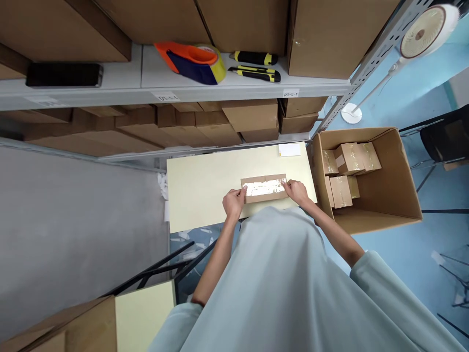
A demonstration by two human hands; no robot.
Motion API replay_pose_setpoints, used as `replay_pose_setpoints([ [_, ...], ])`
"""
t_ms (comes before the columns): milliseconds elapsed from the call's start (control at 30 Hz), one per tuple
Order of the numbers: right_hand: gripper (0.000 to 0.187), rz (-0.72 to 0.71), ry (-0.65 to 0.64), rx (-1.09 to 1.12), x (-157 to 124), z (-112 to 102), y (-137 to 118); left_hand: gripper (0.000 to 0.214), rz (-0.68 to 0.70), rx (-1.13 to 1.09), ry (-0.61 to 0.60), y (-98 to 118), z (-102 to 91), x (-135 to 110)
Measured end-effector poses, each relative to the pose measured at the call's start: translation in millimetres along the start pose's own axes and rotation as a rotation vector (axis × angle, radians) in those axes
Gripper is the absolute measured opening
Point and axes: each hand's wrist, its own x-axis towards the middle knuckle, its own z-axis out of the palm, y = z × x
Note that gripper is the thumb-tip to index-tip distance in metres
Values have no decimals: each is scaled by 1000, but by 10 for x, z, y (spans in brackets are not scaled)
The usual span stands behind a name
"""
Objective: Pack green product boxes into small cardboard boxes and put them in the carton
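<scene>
A small flat cardboard box point(266, 197) lies on the pale yellow table point(205, 186) in front of me. A shiny strip, probably clear tape reflecting the light point(264, 187), runs along its top. My left hand point(233, 202) is closed at the box's left end, thumb and fingers pinched at its edge. At the opposite end my right hand point(296, 190) is closed too, with its fingertips on the strip's right end and the box's edge. Whether either hand pinches the strip itself I cannot make out.
A large open carton point(399, 195) with several taped boxes stands right of the table. A white card point(289, 149) lies at the table's back edge. The shelf above holds a tape dispenser point(194, 62), two utility knives point(256, 73) and a phone point(64, 75).
</scene>
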Motion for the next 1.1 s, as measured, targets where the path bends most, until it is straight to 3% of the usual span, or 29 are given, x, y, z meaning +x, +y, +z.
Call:
replay_pose_setpoints([
  [167, 40, 12, -23, 48, 74, 104, 53, 43, 6, 26, -31, -40, 75, 53],
  [467, 42, -45, -5, 229, 158, 192, 213, 41, 13, -25, -5, -143, 144, 149],
  [733, 43, 57, 48, 459, 112, 397, 273, 41, -27, -89, 0, -212, 226, 86],
  [933, 46, 61, 40, 505, 133, 426, 313, 44, 31, -124, 17, -257, 299, 76],
  [1100, 47, 53, 28, 521, 136, 443, 336, 44, -28, -216, 16, -283, 329, 77],
])
